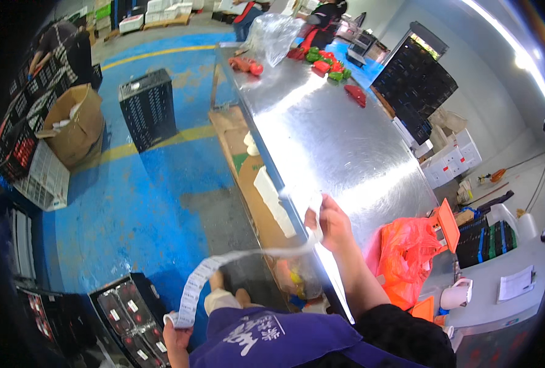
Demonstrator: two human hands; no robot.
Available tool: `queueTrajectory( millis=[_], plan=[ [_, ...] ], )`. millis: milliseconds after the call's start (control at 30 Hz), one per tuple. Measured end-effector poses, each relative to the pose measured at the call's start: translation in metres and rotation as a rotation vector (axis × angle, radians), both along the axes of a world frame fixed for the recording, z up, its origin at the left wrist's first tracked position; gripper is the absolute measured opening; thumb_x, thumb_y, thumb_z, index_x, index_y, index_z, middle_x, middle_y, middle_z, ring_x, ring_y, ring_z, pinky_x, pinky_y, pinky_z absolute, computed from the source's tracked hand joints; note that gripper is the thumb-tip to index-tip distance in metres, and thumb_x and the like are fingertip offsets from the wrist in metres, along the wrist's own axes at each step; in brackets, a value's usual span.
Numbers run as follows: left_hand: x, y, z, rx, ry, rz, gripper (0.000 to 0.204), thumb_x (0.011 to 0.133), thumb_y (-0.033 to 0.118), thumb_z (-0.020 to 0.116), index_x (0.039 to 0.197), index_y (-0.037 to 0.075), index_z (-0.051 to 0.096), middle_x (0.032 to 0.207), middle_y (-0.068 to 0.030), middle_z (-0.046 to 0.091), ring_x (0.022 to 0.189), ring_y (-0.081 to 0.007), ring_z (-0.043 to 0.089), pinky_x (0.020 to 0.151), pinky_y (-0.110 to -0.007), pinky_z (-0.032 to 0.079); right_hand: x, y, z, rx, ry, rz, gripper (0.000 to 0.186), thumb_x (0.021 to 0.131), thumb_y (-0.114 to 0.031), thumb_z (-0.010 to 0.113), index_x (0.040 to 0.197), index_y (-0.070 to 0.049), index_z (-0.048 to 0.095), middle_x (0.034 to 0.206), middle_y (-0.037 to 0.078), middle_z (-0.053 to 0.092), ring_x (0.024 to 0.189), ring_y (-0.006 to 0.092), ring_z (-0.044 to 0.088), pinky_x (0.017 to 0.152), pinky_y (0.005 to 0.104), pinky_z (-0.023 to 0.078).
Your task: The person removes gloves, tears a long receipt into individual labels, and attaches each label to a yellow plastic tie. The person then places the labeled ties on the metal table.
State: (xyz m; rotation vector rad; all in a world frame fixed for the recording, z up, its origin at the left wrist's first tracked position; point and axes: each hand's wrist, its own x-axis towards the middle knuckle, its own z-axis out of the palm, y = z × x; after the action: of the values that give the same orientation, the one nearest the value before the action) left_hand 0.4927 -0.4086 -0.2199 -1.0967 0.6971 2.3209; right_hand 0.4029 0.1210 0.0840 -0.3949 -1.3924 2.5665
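A long white strip of printed labels [191,291] runs between my two hands and sags in the middle. Its rolled end is gripped in my left hand [177,340], low at the left above a black crate [128,279] of clear-lidded packs with small white labels. My right hand [334,224] pinches the other end of the strip at the near left edge of the steel table [340,141]. Glare washes out part of the strip near those fingers. An orange-red plastic bag [404,257] lies to the right of my right forearm.
Red and green peppers [331,64], tomatoes [248,65] and a clear plastic bag [272,37] lie at the table's far end. A black crate [147,110] stands on the blue floor, with a cardboard box [76,126] farther left. Other people work in the background.
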Motion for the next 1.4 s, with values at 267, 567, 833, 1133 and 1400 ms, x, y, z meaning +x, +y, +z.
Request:
queueTrajectory(
  millis=[267,567,833,1133,1400],
  plan=[
    [-0.042,0.082,0.108,-0.209,0.526,-0.137,0.028,0.1,0.009,0.047,0.124,0.0,0.057,0.106,-0.0148,0.066,0.096,-0.0275,0.067,0.089,-0.044,0.055,0.046,-0.053,-0.03,0.757,-0.386,0.254,0.031,0.101,-0.019,0.058,0.13,-0.008,0.059,0.09,0.001,0.068,0.079,0.0081,0.062,0.066,0.0253,0.05],
    [-0.052,0.066,0.178,-0.583,0.817,-0.447,0.035,0.084,-0.004,0.056,0.119,0.003,0.059,0.111,-0.0078,0.063,0.1,-0.0167,0.062,0.086,-0.03,0.051,0.032,-0.237,-0.078,0.881,-0.078,1.037,0.073,0.089,-0.03,0.073,0.15,-0.01,0.041,0.132,0.017,0.06,0.116,0.0276,0.061,0.098,0.0377,0.047],
    [-0.065,-0.015,0.178,-0.769,0.92,-0.584,0.043,0.1,0.025,0.054,0.137,0.003,0.052,0.124,-0.0121,0.061,0.105,-0.0259,0.064,0.095,-0.034,0.052,0.017,-0.358,-0.101,0.904,0.095,0.889,0.084,0.073,-0.033,0.082,0.142,-0.002,0.045,0.133,0.02,0.057,0.124,0.0348,0.056,0.101,0.0404,0.046],
    [-0.1,0.05,0.226,-0.346,0.78,-0.539,0.043,0.094,0.002,0.056,0.136,0.0,0.046,0.127,-0.0131,0.053,0.115,-0.0213,0.055,0.101,-0.033,0.045,0.007,-0.298,-0.072,0.751,-0.054,0.682,0.066,0.08,-0.032,0.079,0.134,-0.005,0.054,0.116,0.013,0.065,0.104,0.0253,0.064,0.086,0.0365,0.052],
    [-0.172,0.216,0.188,0.005,0.655,-0.747,0.035,0.098,0.008,0.054,0.132,0.001,0.053,0.127,-0.0127,0.061,0.117,-0.0249,0.062,0.101,-0.039,0.049,0.028,-0.12,-0.084,0.786,-0.147,0.142,0.048,0.093,-0.027,0.071,0.132,-0.004,0.056,0.118,0.013,0.065,0.104,0.0207,0.065,0.087,0.0342,0.054]
  ],
)
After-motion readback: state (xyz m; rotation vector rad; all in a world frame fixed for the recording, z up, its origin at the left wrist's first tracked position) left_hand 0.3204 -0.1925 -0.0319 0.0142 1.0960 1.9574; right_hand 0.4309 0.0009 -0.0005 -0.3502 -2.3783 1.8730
